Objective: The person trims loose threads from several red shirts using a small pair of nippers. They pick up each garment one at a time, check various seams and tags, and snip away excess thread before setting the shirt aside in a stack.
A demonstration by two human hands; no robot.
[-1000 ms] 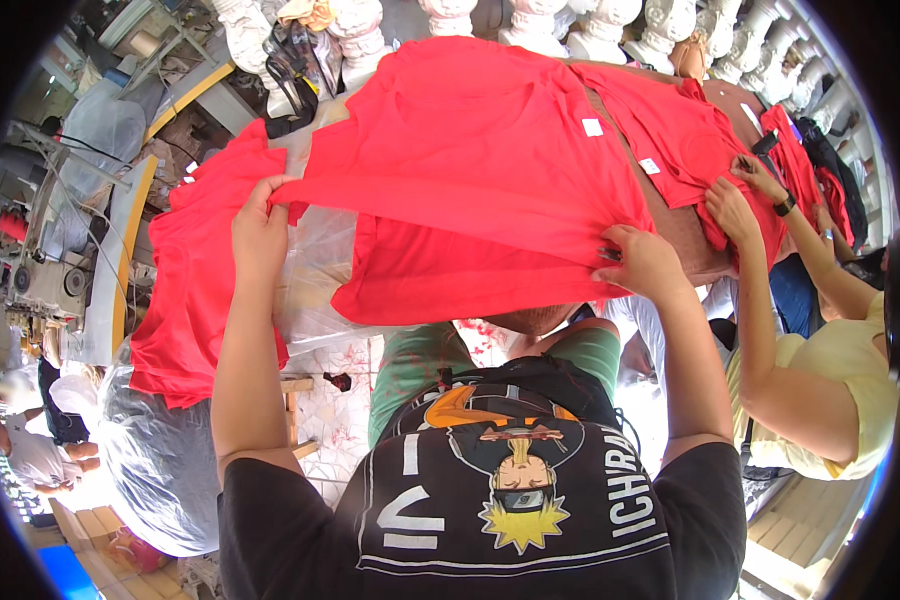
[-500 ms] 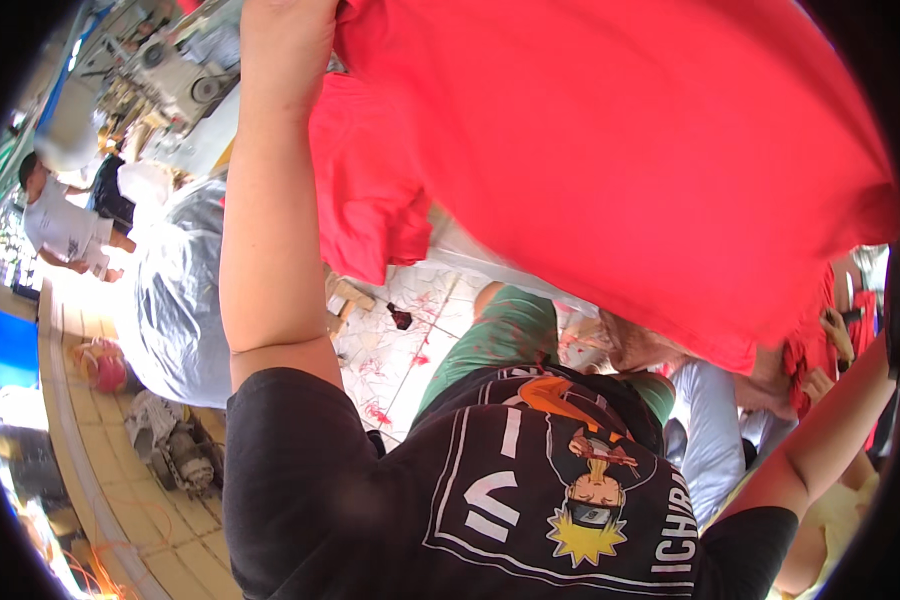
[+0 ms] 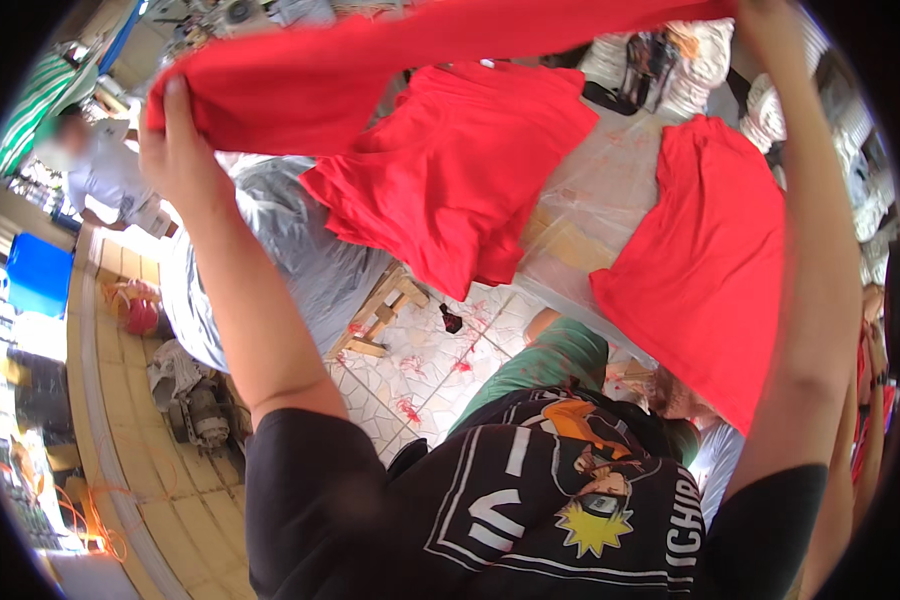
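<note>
A long piece of red cloth (image 3: pixel 370 70) is stretched high across the far side, between my raised hands. My left hand (image 3: pixel 177 150) grips its left end, with the thumb on top and the fabric drooping below. At the top edge, my right hand (image 3: pixel 763 14) holds the other end; it is blurred and partly cut off by the frame. Beneath the stretched piece, a pile of red garment pieces (image 3: pixel 460 170) lies rumpled on the table. Another red garment piece (image 3: pixel 715 260) is spread at the table's near right, partly behind my right forearm.
The plastic-covered table (image 3: pixel 600 190) shows between the red pieces. A large grey plastic bag (image 3: pixel 305 215) bulges at its left, above a wooden stand (image 3: pixel 385 312). White bundles (image 3: pixel 698 65) sit at the far right. A person (image 3: pixel 110 175) stands far left; another person's arm (image 3: pixel 875 400) shows at right.
The wide red cloth that covered most of the table has been lifted and drawn into a narrow strip. My left hand went left and my right hand rose, uncovering the red pieces below.
</note>
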